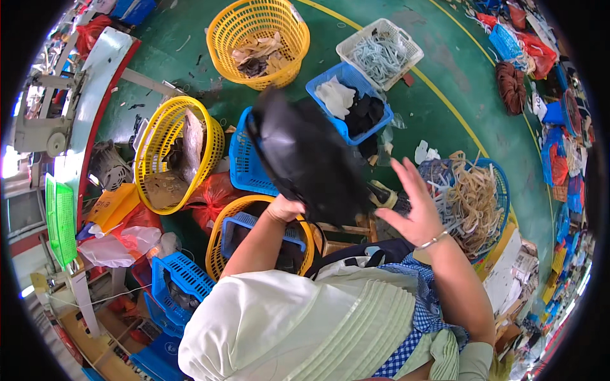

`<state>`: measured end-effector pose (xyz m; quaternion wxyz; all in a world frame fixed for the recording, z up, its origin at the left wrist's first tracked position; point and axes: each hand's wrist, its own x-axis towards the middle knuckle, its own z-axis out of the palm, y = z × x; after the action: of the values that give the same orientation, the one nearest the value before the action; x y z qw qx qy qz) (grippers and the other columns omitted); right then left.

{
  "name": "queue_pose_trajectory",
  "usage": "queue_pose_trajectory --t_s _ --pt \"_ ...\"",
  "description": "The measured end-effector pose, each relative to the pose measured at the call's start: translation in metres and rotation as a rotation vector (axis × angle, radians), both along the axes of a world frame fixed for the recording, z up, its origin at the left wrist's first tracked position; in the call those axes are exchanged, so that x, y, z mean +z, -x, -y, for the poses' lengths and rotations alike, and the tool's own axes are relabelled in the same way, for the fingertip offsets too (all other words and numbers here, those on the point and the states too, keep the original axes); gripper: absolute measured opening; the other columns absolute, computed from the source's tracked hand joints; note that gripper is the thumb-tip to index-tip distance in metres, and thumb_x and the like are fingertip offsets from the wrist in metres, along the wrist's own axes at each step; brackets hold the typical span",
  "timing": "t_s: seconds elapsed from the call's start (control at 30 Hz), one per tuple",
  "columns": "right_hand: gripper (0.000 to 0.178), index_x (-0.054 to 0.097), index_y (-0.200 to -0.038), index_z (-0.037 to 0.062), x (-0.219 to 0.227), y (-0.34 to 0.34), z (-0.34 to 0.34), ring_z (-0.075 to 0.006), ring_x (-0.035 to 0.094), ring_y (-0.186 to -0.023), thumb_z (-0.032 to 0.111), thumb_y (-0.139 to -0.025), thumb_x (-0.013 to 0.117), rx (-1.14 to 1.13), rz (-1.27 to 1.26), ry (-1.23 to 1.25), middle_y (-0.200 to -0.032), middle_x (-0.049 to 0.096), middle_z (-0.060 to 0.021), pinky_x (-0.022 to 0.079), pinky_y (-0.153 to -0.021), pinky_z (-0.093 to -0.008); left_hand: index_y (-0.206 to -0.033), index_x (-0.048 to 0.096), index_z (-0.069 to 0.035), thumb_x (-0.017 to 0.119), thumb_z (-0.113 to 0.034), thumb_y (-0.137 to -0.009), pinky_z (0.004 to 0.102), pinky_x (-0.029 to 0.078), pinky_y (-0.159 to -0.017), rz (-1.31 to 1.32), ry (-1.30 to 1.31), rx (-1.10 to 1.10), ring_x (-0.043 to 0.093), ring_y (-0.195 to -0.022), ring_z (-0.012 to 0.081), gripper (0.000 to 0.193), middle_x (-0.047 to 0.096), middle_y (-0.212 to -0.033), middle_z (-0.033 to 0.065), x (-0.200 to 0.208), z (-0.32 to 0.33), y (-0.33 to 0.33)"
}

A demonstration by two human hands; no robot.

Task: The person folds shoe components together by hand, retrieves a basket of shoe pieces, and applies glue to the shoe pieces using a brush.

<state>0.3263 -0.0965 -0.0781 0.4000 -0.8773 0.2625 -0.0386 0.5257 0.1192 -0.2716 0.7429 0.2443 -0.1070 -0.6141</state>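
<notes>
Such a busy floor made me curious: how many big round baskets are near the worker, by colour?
Yellow: 3 (far basket, left basket, near basket by the left hand)
Blue: 1 (right basket, holding pale strips)
Total: 4

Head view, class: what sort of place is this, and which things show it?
Probably a sewing workshop: an apparent sewing machine at left, scraps in a yellow basket, and tangled strips in a blue basket.

A yellow basket (222,32) of tan scraps (268,44) stands on the green floor (173,39).
</notes>
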Motion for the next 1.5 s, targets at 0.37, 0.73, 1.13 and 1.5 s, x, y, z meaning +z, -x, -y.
queue_pose_trajectory --t_s 0.37,0.73,1.13,1.5 --pt "0.059 0.051 -0.13 0.0072 -0.003 0.272 -0.125 -0.0193 0.064 -0.098 0.025 -0.08 0.076 -1.33 -0.073 0.021 -0.111 0.065 -0.0099 0.055 -0.082 -0.0355 -0.113 0.061 0.0 0.065 -0.026 -0.089 0.0406 0.053 -0.07 1.232 -0.759 -0.9 0.065 -0.076 0.03 0.035 0.067 -0.08 0.0166 -0.253 0.028 0.012" --pt "0.054 0.055 -0.121 -0.0003 0.002 0.261 -0.336 -0.0241 0.067 -0.088 0.023 -0.078 0.077 -2.242 0.067 0.12 -0.101 0.065 -0.0132 0.054 -0.08 -0.0351 -0.113 0.058 0.003 0.062 -0.019 -0.094 0.0344 0.048 -0.092 1.822 0.407 -0.421 0.061 -0.096 0.0224 0.029 0.064 -0.111 0.0124 0.052 0.426 0.203" --pt "0.052 0.053 -0.122 0.0058 0.007 0.285 -0.52 -0.0181 0.065 -0.089 0.014 -0.077 0.078 -2.972 -0.1 0.777 -0.102 0.064 -0.0073 0.052 -0.072 -0.0303 -0.111 0.056 -0.001 0.054 -0.003 -0.093 0.0317 0.049 -0.085 0.642 0.984 -2.012 0.063 -0.095 0.0207 0.018 0.065 -0.101 0.0103 0.334 0.045 0.545" --pt "0.062 0.051 -0.126 0.0025 0.083 0.433 -0.565 -0.0364 0.057 -0.11 0.014 -0.073 0.08 -2.632 -0.629 1.314 -0.122 0.057 -0.0173 0.047 -0.094 -0.0414 -0.084 0.048 -0.008 0.058 0.001 -0.082 0.0281 0.039 -0.065 -0.143 1.183 -2.145 0.051 -0.071 0.0175 0.014 0.053 -0.079 0.0041 0.505 -0.058 0.541"
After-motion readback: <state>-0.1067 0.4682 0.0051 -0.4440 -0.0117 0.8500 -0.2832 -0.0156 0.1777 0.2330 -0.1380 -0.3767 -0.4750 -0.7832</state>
